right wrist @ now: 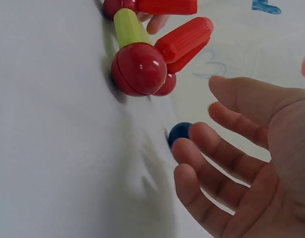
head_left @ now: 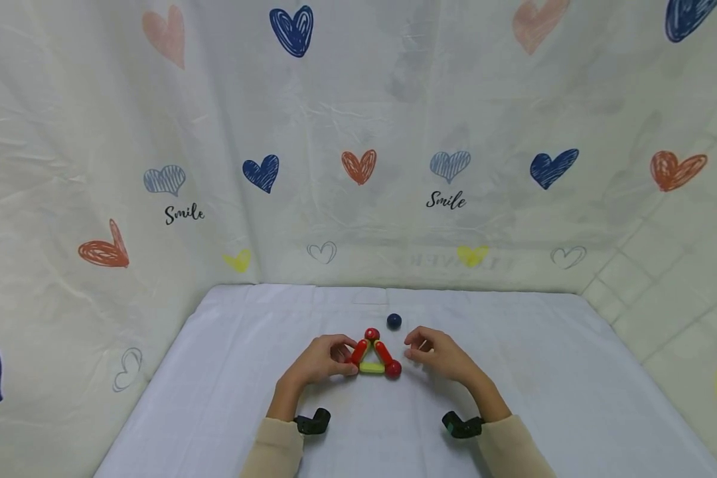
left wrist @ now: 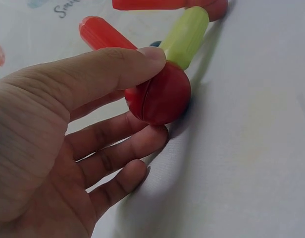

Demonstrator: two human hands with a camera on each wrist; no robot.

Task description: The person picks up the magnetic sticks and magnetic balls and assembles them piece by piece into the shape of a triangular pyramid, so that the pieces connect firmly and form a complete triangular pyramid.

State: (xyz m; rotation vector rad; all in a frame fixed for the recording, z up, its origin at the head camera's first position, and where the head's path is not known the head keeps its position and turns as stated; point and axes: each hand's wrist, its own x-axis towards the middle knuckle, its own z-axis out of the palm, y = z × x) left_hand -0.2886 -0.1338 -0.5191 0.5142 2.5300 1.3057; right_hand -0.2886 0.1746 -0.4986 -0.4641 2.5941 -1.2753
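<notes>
A triangle of red balls and yellow-green rods, with two red rods point(head_left: 384, 352) rising from it, lies mid-table. My left hand point(head_left: 325, 358) grips its near-left red ball point(left wrist: 165, 94), thumb on top and fingers along the side. From that ball runs a yellow-green rod point(left wrist: 186, 37) to the near-right red ball point(right wrist: 138, 68). The far red ball point(head_left: 372, 334) forms the top corner. To the right, my right hand point(head_left: 439, 353) hovers with loosely bent fingers and holds nothing. A dark blue ball point(head_left: 394, 321) sits beyond it, partly behind its fingertips in the right wrist view.
A white cloth point(head_left: 514, 385) covers the table. Behind the far table edge hangs a pale curtain point(head_left: 394, 219) printed with hearts, which also runs along both sides. Each wrist wears a small black camera point(head_left: 463, 425).
</notes>
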